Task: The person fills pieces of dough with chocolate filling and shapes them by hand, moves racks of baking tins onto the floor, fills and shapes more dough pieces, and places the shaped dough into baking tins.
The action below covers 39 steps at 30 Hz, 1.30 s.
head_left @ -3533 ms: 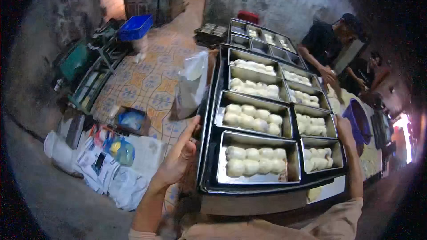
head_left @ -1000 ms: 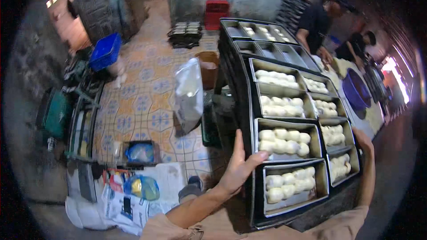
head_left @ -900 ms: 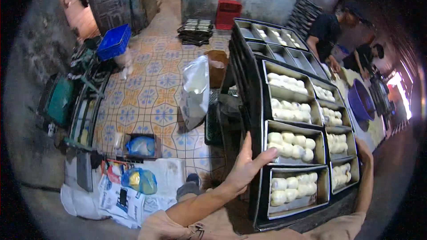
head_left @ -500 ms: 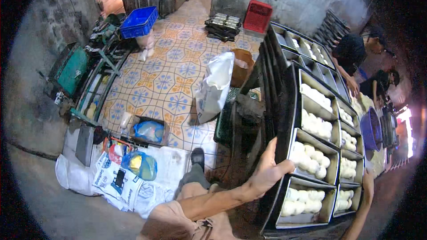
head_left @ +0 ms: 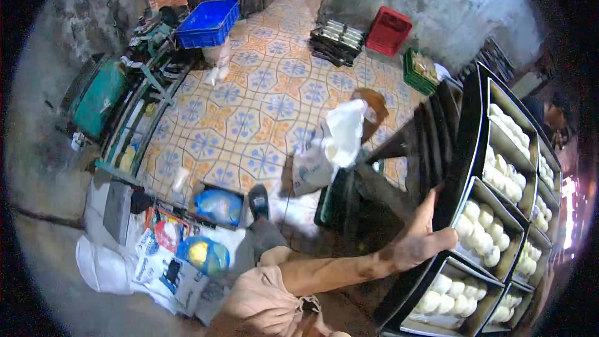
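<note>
Head view: left hand [head_left: 419, 246] clamped on one black tray [head_left: 469, 156], lower right.
Four tins [head_left: 503, 215] of pale dough [head_left: 485, 215] show in the tray's left column; the right column is partly hidden. The right hand can't be seen, nor its grip told.

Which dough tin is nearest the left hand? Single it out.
The left column's second tin from the bottom: the left hand has its thumb at that rim, while the others sit farther away.
</note>
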{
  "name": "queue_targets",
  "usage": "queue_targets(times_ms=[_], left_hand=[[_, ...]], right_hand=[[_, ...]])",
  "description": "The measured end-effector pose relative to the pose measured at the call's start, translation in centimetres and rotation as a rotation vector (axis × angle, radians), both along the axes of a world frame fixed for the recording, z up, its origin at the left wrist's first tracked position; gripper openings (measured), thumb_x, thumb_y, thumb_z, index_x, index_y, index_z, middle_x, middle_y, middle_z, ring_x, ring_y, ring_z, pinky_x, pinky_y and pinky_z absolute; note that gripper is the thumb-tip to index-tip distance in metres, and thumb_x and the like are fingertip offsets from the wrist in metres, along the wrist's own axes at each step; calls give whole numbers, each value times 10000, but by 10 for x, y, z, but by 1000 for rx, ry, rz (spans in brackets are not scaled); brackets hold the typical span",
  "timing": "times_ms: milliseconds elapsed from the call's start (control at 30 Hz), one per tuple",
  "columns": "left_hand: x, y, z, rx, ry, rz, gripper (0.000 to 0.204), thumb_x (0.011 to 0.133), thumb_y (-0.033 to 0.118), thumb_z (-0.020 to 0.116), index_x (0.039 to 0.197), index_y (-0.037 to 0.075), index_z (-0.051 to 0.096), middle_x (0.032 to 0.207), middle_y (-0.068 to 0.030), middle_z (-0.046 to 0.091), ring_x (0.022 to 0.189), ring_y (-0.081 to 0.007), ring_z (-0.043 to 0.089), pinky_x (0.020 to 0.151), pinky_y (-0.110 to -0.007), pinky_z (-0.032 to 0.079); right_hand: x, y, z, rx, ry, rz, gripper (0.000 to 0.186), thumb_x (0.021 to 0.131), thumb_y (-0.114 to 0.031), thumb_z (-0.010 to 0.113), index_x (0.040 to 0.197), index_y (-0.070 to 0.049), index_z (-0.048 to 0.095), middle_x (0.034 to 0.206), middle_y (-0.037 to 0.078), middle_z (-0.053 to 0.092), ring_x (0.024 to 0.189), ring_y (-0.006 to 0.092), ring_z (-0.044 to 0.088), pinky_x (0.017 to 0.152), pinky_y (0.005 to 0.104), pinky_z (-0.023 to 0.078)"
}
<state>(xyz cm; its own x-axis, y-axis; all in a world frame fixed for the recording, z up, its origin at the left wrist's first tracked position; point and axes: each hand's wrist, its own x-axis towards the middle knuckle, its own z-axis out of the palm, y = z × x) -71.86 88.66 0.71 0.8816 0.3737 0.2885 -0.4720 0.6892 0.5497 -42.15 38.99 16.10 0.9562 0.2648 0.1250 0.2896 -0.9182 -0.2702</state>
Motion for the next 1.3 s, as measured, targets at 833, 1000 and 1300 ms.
queue_targets(times_ms=[833,1000,1300], left_hand=[[62,600,-213,-228,781,303,468,778,137,634,1197,-62,566,927,-105,669,890,-198,646,857,-312,498],[150,712,-152,-168,1092,472,296,882,299,548,891,19,643,724,-73,624,613,-196,612,623,-327,528],[289,933,-253,14,916,286,503,808,127,565,1306,67,518,966,-19,590,809,-123,586,701,-267,511]], right_hand=[[153,747,-144,17,-70,224,416,1014,-339,479,1167,25,612,982,284,666,873,424,646,763,463,492],[219,913,-223,-56,110,91,406,1003,-319,502,1079,69,597,918,329,625,857,482,613,709,523,438],[324,1082,-368,146,255,94,464,1018,-364,466,1195,47,588,1054,277,651,976,411,622,869,434,466]])
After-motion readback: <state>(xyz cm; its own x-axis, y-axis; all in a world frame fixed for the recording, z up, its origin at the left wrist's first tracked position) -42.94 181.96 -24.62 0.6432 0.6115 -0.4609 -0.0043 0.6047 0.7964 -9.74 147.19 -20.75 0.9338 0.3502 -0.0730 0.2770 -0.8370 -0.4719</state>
